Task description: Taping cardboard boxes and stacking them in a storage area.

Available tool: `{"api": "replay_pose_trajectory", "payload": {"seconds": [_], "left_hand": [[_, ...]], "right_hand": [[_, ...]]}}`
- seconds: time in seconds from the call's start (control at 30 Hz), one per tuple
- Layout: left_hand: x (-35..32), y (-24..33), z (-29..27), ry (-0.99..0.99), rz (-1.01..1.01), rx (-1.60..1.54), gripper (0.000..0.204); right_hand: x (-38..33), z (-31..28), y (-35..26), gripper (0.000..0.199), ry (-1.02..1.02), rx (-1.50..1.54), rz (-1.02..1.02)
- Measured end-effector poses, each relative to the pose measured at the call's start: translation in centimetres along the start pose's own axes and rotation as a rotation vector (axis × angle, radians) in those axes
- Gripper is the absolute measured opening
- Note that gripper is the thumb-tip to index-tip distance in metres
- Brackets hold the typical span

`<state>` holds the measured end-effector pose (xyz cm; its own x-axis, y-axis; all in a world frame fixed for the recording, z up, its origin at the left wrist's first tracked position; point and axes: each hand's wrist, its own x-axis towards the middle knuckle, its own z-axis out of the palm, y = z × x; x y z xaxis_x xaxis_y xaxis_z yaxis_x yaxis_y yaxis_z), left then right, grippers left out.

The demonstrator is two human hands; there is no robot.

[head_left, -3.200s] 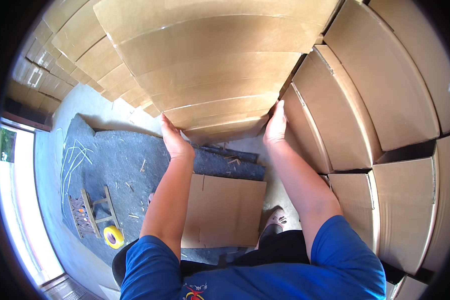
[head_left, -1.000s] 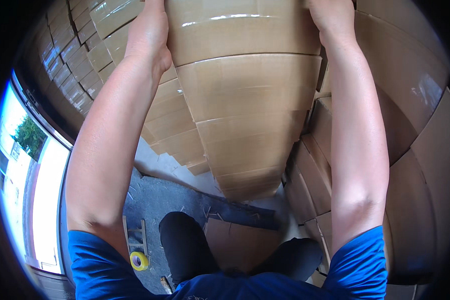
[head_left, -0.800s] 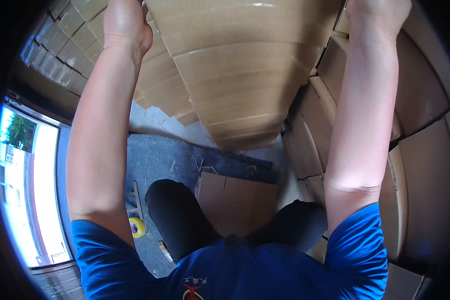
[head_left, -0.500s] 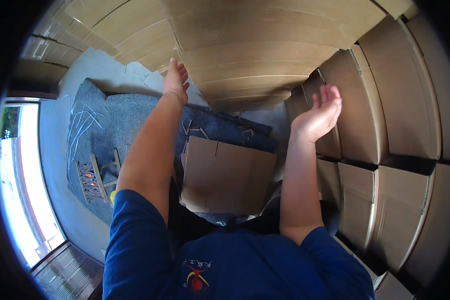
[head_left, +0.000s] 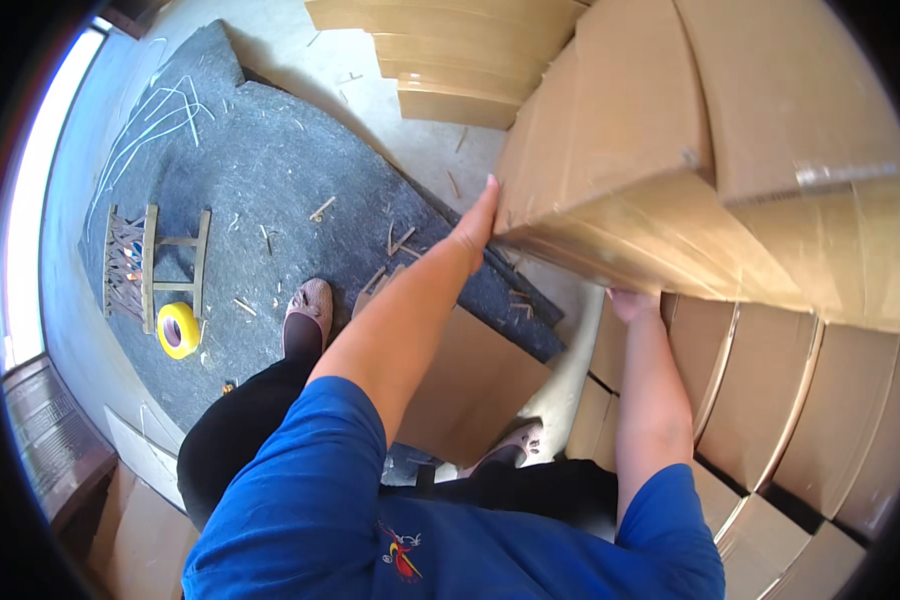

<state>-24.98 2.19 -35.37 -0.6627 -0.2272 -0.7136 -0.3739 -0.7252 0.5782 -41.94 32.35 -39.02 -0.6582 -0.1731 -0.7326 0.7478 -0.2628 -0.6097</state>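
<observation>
Far left, I see a yellow tape roll (head_left: 178,330) on the grey mat (head_left: 270,180); my left hand (head_left: 478,225) lies flat against the cardboard box (head_left: 670,150) at upper right; my right hand (head_left: 632,302) props it underneath; I judge mid-lift; next needs steady carrying.

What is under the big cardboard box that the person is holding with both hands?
Under the big cardboard box the right hand supports its bottom edge, and stacked cartons stand below. The left hand presses its side. The fingers beneath and the rest of the underside are hidden.
</observation>
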Motion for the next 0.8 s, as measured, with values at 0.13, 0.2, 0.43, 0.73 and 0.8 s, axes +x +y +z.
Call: {"api": "replay_pose_trajectory", "payload": {"seconds": [0.13, 0.2, 0.43, 0.73, 0.8], "left_hand": [[1.0, 0.0, -2.2, -0.037, 0.066, -0.016, 0.087], [3.4, -1.5, -4.9, -0.002, 0.126, -0.041, 0.088], [6.1, -2.5, -4.1, -0.027, 0.160, -0.050, 0.086], [5.1, -2.5, -3.4, -0.222, 0.051, -0.102, 0.088], [3.9, -2.2, -4.6, -0.223, 0.065, -0.101, 0.087]], "right_hand": [[1.8, 1.5, 2.9, 0.053, -0.035, -0.076, 0.024], [1.9, 3.5, 4.7, 0.043, 0.010, 0.017, 0.084], [3.7, 0.4, 5.3, 0.055, -0.002, -0.171, 0.208], [3.1, -2.8, 6.3, 0.049, -0.158, -0.169, 0.106], [1.7, -1.0, 7.3, 0.046, -0.131, -0.148, 0.130]]}}
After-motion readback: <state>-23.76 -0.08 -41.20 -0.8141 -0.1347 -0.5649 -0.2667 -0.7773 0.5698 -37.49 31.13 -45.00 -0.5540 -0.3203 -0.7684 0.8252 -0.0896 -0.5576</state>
